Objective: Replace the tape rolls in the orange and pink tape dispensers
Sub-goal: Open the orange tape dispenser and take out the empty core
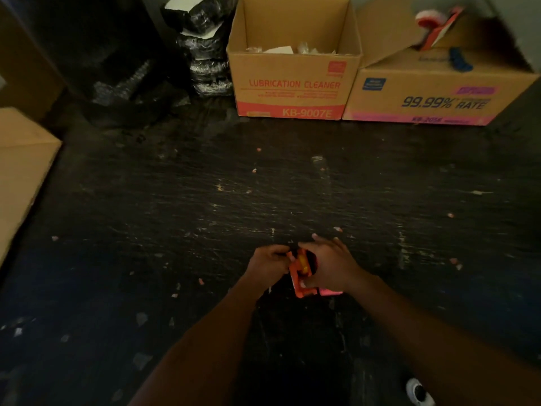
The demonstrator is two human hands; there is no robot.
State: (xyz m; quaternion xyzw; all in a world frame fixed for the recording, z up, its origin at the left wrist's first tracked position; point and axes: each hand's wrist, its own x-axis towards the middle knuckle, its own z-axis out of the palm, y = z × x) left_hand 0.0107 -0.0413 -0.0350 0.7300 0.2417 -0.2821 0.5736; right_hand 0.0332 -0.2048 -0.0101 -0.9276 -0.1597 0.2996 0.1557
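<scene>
An orange tape dispenser (299, 276) sits between both hands over the dark floor, its yellow roller showing in the middle. My left hand (268, 263) pinches its upper left end. My right hand (329, 266) wraps over its right side and top. Under my right palm a pink piece (330, 292) peeks out; most of it is hidden. No tape roll is clearly visible in the dispenser. A second dispenser with a red and white roll (433, 23) rests on the closed box at the far right.
An open carton marked LUBRICATION CLEANER (292, 80) and a closed carton marked 99.99% RATE (439, 95) stand at the back. Black wrapped bundles (205, 45) are stacked left of them. Another carton (20, 168) is at the left edge. Small scraps litter the floor.
</scene>
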